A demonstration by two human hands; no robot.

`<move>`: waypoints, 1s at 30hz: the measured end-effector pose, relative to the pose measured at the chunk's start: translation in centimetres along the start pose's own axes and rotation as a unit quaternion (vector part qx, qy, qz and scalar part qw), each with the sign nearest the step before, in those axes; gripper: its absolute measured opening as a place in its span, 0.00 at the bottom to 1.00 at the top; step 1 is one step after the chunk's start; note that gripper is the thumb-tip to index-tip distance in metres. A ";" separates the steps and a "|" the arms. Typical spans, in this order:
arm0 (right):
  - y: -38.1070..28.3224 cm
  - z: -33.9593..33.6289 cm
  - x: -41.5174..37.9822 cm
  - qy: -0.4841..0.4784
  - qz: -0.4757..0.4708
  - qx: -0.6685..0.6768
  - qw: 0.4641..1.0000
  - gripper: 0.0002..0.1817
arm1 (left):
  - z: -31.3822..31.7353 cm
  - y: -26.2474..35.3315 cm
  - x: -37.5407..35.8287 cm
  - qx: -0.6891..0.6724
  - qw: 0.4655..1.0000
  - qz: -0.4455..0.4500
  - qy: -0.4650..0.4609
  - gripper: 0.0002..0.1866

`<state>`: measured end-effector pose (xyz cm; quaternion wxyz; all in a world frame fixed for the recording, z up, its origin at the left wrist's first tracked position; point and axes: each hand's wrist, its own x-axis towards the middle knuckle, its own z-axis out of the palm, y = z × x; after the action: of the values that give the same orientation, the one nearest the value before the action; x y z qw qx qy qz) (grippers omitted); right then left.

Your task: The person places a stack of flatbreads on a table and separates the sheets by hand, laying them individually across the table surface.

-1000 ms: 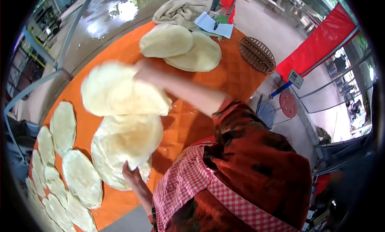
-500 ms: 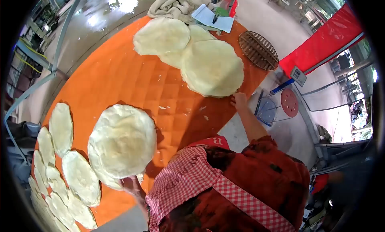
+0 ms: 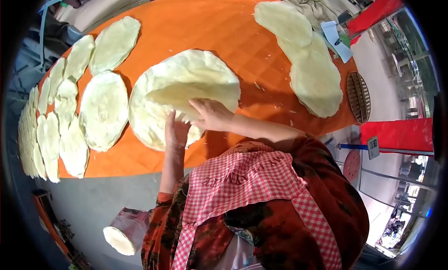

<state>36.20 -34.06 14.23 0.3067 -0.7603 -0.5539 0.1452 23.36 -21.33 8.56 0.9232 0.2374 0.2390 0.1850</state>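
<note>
A stack of pale, round dough sheets point(image 3: 196, 69) lies on the orange tabletop in front of me. Its top sheet looks lifted and rippled near the middle, with a shaded underside. At its near edge, my left hand point(image 3: 177, 131) points upward, fingers closed around the dough edge. My right hand point(image 3: 213, 115) reaches in from the right, with fingertips over the sheet and its edge pinched beside the left hand. The exact grip under the fingers is partly hidden.
Several separate dough rounds point(image 3: 103, 112) cover the table's left end. More overlapping rounds point(image 3: 317, 81) lie at the right, near a grey towel point(image 3: 310, 3), a blue-white paper point(image 3: 337, 42) and a woven bamboo tray point(image 3: 358, 97). The orange table point(image 3: 205, 17) has its near edge at my apron.
My view has turned, and the table now lies across in front of me. My right hand has left the far right rounds and joined my left hand at the stack, whose top sheet is now raised.
</note>
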 end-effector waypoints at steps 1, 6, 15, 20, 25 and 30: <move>-0.1 -0.1 0.6 -0.039 0.021 0.020 0.999 0.26 | -0.1 0.1 0.1 -0.006 1.000 -0.003 -0.001 0.21; 1.7 -0.8 3.1 -0.143 0.089 0.082 0.982 0.13 | 0.2 0.1 -0.4 0.059 0.991 0.029 0.113 0.22; -3.1 -9.6 8.5 0.064 -0.094 -0.164 0.980 0.04 | -0.1 -0.6 -2.0 0.056 0.983 0.021 0.171 0.31; 0.5 2.0 2.8 -0.097 -0.064 -0.125 0.985 0.05 | -0.7 -1.5 -1.6 -0.004 0.992 0.017 0.128 0.21; 1.3 1.7 3.2 -0.197 -0.016 0.014 0.980 0.16 | -2.9 -2.5 -2.3 -0.085 0.995 -0.032 0.032 0.22; 3.2 -0.7 4.7 -0.259 0.049 0.165 0.950 0.16 | -1.3 -2.5 -2.5 -0.069 0.997 -0.003 0.018 0.25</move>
<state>40.64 -30.49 13.33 0.2666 -0.6616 -0.5444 0.4415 21.23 -24.09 7.11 0.9333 0.1695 0.2431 0.2026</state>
